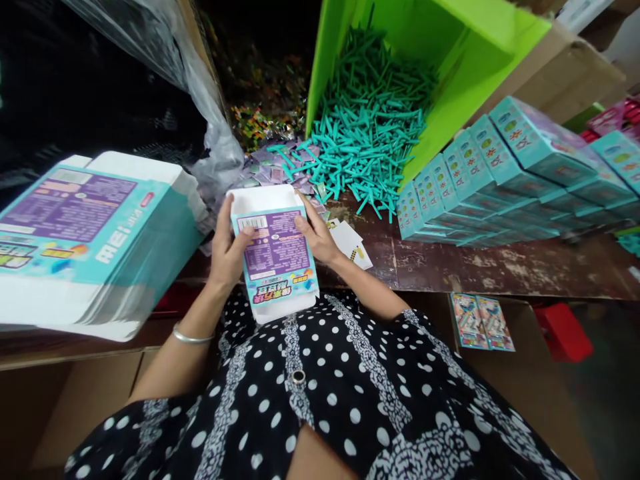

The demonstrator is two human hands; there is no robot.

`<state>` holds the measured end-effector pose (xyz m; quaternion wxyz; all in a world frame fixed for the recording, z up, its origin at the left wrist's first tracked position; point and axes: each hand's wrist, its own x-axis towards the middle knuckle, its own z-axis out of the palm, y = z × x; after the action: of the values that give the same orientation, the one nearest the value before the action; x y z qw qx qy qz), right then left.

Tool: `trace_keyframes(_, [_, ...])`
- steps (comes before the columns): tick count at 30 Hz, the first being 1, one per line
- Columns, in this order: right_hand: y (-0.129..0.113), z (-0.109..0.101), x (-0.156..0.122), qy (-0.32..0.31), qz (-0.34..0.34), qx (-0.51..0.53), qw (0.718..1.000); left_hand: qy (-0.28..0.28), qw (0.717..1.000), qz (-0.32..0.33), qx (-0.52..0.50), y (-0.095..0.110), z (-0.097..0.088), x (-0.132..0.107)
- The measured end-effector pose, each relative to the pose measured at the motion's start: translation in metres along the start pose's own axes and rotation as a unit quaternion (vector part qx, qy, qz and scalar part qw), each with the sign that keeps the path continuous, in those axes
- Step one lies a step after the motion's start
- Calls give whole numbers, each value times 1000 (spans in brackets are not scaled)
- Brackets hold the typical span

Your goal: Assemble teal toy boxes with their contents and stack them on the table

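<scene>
A small teal and purple carton (276, 257) with white flaps is held over my lap, its printed back facing up. My left hand (227, 248) grips its left side with the thumb on the printed face. My right hand (315, 232) grips the right side, fingers bent over the edge. Both hands are closed on the carton. A silver bangle (189, 337) sits on my left wrist.
A tall stack of flat unfolded cartons (85, 247) lies at the left. A green bin (450, 60) spills teal sticks (370, 127) onto the worn wooden table (500, 267). Rows of finished teal boxes (505, 173) stand at the right. Small purple sachets (280, 167) lie behind the carton.
</scene>
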<state>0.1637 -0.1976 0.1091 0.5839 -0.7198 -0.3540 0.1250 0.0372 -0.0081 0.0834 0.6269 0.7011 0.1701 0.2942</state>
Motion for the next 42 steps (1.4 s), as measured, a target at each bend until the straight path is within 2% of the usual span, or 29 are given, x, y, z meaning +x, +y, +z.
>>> trace_keyframes(3, [24,5,2,-7,23,-12,1000,18,999,-33,-22,-29,1,8])
trace_keyframes(6, [42,11,6,14,11,-15,1000,36,999,-37,-16,-44,2,7])
trace_keyframes(8, [47,17,9,45,-6,13,999,68,997,-19,-9,-46,3,4])
trace_keyframes(11, [43,25,10,90,9,78,993,125,992,1,-10,-41,1,0])
trace_keyframes(13, [35,26,11,81,19,110,990,130,991,3,-16,-36,-5,1])
trace_keyframes(15, [26,24,14,26,23,112,993,86,996,-12,-20,-28,-14,4])
trace_keyframes(18, [15,13,23,-79,42,78,993,-32,997,-56,-35,-14,-30,11])
trace_keyframes(20, [9,5,31,-149,51,64,985,-91,991,-84,-46,-3,-39,14])
trace_keyframes(22, [2,-1,38,-217,56,50,973,-106,989,-98,-40,6,-43,14])
trace_keyframes(24, [-4,-6,45,-253,64,30,965,-81,992,-99,-18,13,-42,12])
trace_keyframes(28, [-14,-7,54,-246,68,-8,967,8,996,-83,13,14,-33,8])
trace_keyframes(31, [-15,-6,53,-251,58,-42,965,23,996,-84,16,11,-33,5])
trace_keyframes(34, [-8,-8,41,-271,30,-62,960,-42,998,-53,10,9,-43,-3])
trace_keyframes(38, [5,-13,15,-269,-53,-91,957,-149,988,-26,17,8,-57,-18])
trace_keyframes(40, [10,-14,6,-265,-81,-100,956,-179,983,-31,21,7,-60,-24])
trace_keyframes(42, [14,-14,2,-267,-93,-102,954,-187,981,-35,24,7,-60,-29])
